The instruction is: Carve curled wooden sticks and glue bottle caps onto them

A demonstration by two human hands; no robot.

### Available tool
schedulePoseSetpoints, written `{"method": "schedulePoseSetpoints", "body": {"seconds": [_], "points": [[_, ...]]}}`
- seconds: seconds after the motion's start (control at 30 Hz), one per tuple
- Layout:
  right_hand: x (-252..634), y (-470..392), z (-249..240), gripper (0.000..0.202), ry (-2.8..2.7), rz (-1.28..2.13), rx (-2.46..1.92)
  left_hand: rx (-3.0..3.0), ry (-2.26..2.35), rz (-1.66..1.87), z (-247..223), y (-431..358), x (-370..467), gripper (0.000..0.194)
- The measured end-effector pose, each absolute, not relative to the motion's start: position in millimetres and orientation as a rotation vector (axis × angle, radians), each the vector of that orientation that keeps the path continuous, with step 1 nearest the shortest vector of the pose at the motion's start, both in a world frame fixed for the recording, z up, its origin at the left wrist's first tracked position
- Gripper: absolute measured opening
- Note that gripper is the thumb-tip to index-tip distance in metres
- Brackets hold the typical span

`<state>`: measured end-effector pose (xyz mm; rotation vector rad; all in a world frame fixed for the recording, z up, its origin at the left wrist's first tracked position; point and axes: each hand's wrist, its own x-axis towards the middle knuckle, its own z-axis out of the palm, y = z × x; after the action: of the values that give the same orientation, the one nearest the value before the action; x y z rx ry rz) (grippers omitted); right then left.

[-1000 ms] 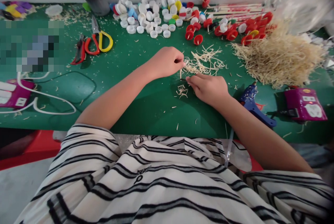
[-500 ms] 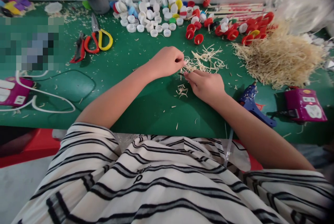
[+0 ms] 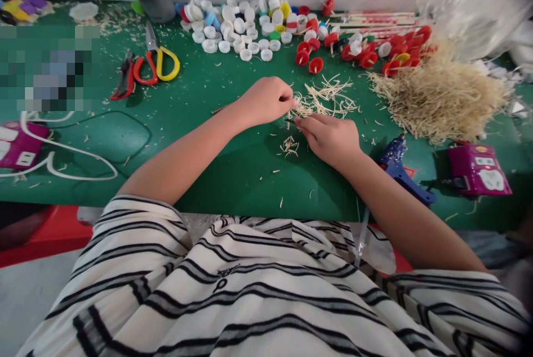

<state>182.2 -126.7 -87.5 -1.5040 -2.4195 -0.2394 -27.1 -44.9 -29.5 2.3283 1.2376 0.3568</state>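
Observation:
Over the middle of the green table (image 3: 245, 179), my left hand (image 3: 266, 102) is closed in a pinch at the edge of a loose pile of pale, thin straw-like strands (image 3: 331, 96). What lies between its fingertips is too small to make out. Just to the right, my right hand (image 3: 331, 134) is closed on a thin dark tool (image 3: 290, 120), whose short tip points left beneath the left fingertips. Most of that tool is hidden by the fingers. A few short cut strands (image 3: 289, 146) lie below both hands.
White and coloured bottle caps (image 3: 239, 26) spread along the back, beside red caps with sticks (image 3: 366, 59). A big heap of strands (image 3: 441, 96) sits right, near a blue glue gun (image 3: 402, 171) and purple power socket (image 3: 478, 170). Scissors (image 3: 155, 60) and red-handled pliers (image 3: 124, 78) lie left.
Both hands stay nearly in place, the left shifting very slightly over the strands. The whole view has moved a little, so things on the right appear farther left.

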Motion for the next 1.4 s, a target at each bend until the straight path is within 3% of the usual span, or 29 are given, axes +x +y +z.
{"method": "schedulePoseSetpoints", "body": {"seconds": [0.57, 1.0, 1.4], "points": [[183.3, -130.1, -87.6, 0.038, -2.498, -0.184, -1.558, 2.349, 1.229, 0.364, -32.7, -45.7, -26.5, 0.056], [183.5, -122.6, -84.1, 0.043, -2.431, -0.254, -1.479, 2.466, 1.007, 0.333, -32.3, -45.7, -23.7, 0.045], [188.5, -127.2, -89.8, 0.039, -2.519, -0.203, -1.555, 2.458, 1.006, 0.383, -37.0, -41.3, -26.7, 0.048]]}}
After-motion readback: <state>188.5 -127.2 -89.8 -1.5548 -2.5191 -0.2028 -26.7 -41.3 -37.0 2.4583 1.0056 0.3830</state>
